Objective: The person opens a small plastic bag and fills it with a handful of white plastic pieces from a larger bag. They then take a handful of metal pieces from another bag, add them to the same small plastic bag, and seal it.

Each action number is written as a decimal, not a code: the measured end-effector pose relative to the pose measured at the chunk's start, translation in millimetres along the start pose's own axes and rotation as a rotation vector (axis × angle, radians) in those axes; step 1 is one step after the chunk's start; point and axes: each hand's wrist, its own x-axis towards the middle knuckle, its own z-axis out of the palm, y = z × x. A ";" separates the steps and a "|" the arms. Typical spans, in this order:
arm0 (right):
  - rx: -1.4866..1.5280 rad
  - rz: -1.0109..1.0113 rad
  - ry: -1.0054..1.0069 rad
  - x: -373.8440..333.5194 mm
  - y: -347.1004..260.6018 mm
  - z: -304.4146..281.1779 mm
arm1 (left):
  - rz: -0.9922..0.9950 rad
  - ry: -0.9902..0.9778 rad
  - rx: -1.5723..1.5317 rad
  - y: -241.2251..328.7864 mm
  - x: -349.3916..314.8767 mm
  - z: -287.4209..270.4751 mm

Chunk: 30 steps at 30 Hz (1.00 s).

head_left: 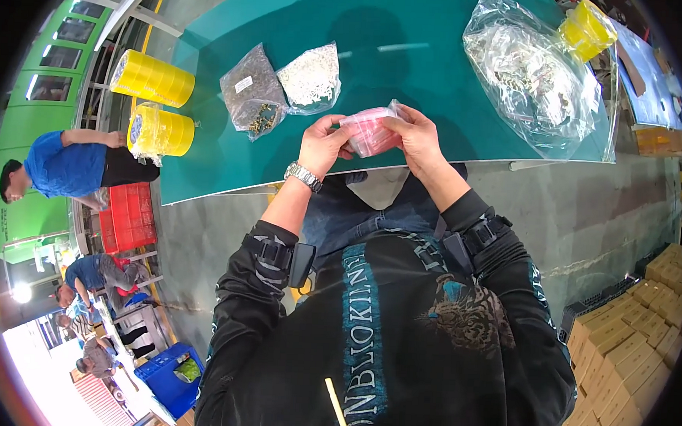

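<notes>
Head view, one item in hand, remainder on the table.

Item 1: pink packet [372, 134], clear plastic over pink contents, above the near edge of a green table [206, 158], directly in front of the person. Exact contents: cannot tell.

Item 2: left hand [325, 142], fingers bent and narrow, pinching the packet's left end. A metal watch [304, 176] sits on its wrist.

Item 3: right hand [419, 140], likewise narrow, thumb across the packet's upper right part, fingers behind it.

Item 4: group left of the hands. Grey bag [249, 79] with a pale label; white bag [310, 78] just beside it, filled with small white pieces; small bag [260, 120] of brass-coloured pieces, overlapping the grey bag's lower end.

Item 5: large clear bag [533, 80], right of the hands, its loose plastic reaching the near right part of the table.

Item 6: yellow rolls [153, 79], standing at the table's left end, partly in film.

Condition notes, by judgement: slick plastic under a thumb-and-finger pinch could let the packet slip, and the table's near edge lies close enough for a fall to the floor. Uneven pulling could split the thin film. A wide swing of the right forearm might snag the large bag's loose plastic.
</notes>
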 end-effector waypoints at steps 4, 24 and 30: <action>0.106 0.054 -0.022 -6.0 -6.0 3.9 | -0.028 -0.106 0.028 6.9 -5.2 1.8; 0.060 0.146 0.055 -6.6 -20.1 2.1 | -0.011 -0.023 -0.017 9.2 -13.0 0.6; 0.082 0.161 0.014 -8.4 -19.7 3.2 | 0.122 -0.068 0.139 5.5 -6.8 3.9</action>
